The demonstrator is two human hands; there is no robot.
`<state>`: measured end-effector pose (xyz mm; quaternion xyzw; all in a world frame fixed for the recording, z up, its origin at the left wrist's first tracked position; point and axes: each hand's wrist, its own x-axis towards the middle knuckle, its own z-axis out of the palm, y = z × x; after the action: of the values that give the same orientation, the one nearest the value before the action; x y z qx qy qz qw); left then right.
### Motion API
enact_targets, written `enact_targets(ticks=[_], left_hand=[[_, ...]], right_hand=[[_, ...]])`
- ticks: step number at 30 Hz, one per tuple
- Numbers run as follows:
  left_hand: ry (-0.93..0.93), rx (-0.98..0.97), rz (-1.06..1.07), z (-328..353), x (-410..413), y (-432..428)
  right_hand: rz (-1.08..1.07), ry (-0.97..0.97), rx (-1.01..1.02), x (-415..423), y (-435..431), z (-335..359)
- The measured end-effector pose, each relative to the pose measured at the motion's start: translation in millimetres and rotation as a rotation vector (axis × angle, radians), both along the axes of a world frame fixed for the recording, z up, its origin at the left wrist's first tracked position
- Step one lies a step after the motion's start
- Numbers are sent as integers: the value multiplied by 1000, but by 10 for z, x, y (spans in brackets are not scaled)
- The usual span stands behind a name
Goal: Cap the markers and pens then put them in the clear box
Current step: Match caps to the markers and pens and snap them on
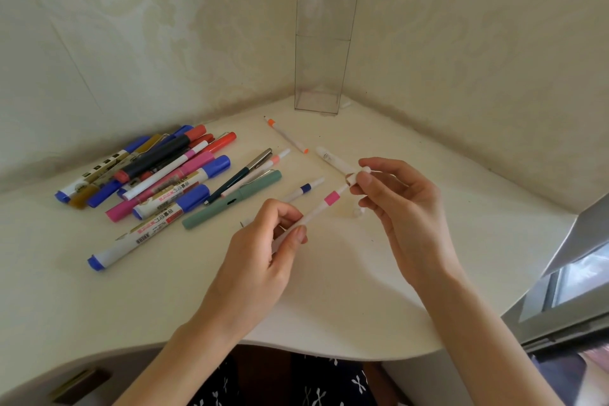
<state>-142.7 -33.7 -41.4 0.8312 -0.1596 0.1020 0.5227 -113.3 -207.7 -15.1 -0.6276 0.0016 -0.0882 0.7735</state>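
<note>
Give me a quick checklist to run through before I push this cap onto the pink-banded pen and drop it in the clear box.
1. Left hand grips the pink-banded pen by its barrel: ok.
2. Right hand pinches the white cap: ok.
3. Cap lined up with the pen's tip: cannot tell, the fingers hide where they meet.
4. Clear box stands upright in the corner with nothing in it: ok.
5. Way to the box: not ok for sliding, since the orange-tipped pen lies on the table in between. Carrying the pen over it should be fine.
</note>
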Motion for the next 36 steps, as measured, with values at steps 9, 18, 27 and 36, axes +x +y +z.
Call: enact_targets(ticks=[9, 18, 27, 36], left_hand=[[-12, -31, 0, -7, -22, 24], [130, -184, -23, 6, -33, 72], [-26, 97, 76, 74, 49, 84], [-156, 625, 286, -97, 197, 35]], right_hand=[[12, -74, -46, -31, 86, -10], [49, -144, -102, -30, 154, 53], [-97, -163, -491, 203, -345, 159], [-215, -87, -1510, 198, -161, -147]])
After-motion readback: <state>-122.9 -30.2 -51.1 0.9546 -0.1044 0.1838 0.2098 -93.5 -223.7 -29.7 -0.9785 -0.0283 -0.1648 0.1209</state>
